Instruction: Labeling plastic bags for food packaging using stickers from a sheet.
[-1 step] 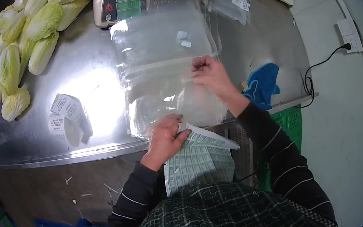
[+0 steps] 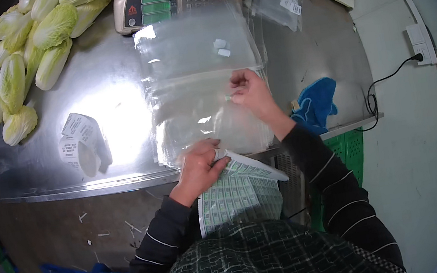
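Nothing has really moved since the earlier frame, both hands sit just where they were. Far left, napa cabbages (image 2: 26,58) are heaped on the steel bench (image 2: 111,96), with a curled strip of printed labels (image 2: 80,140) nearer the edge. Left hand (image 2: 200,167), fingers curled, pins a green sticker sheet (image 2: 238,190) against the bench rim, probably to steady it. Right hand (image 2: 248,92) pinches something small, likely a sticker, over the stack of clear plastic bags (image 2: 199,83). Behind sits a weighing scale (image 2: 170,2); a blue cloth (image 2: 315,102) lies far right.
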Motion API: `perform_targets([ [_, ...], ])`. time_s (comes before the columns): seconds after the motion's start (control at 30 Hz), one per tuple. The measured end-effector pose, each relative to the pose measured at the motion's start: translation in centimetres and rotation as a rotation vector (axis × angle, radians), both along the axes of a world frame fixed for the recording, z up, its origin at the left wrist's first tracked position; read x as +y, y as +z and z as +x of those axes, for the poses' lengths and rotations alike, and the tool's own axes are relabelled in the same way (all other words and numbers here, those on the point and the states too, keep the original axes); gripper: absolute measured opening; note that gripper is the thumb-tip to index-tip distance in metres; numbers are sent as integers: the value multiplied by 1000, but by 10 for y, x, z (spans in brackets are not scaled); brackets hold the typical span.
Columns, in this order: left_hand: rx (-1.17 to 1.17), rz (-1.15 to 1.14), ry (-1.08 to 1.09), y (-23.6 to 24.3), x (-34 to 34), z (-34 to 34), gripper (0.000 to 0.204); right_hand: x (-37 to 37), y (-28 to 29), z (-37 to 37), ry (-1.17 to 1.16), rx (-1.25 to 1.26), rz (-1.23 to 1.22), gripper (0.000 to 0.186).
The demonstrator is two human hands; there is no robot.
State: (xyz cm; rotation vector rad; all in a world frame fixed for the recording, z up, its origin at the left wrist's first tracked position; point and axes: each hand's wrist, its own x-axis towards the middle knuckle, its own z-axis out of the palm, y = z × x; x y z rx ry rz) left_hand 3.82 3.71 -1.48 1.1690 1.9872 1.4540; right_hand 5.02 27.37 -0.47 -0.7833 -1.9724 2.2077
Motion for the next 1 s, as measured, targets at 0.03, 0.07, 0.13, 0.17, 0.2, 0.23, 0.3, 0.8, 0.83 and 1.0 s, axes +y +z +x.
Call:
perform_targets([
  [0.03,4,5,-4,-1,4,0,19,0,-8,2,34,-9,362,41],
  [0.07,11,10,16,-2,2,1,19,-7,-8,-1,79,-17,711,44],
  [0.13,19,8,43,-4,-6,1,20,3,4,2,118,-8,998,42],
  [0.17,23,0,41,-3,-7,0,20,7,12,3,145,-8,1299,41],
  [0.2,27,-4,45,-2,-5,0,21,1,12,11,152,-5,1303,41],
  [0.23,25,-2,54,-3,-4,0,21,-12,12,26,343,91,1330,33],
  [0.3,-49,-124,28,-3,-6,0,23,-18,5,42,524,175,1345,26],
  [0.8,-951,54,282,26,-2,-23,17,4,96,50,575,108,849,31],
  [0.83,-987,99,315,29,-2,-23,15,-1,100,65,573,100,852,31],
  [1.0,-979,29,441,33,-9,-25,8,-10,103,81,499,-140,558,34],
])
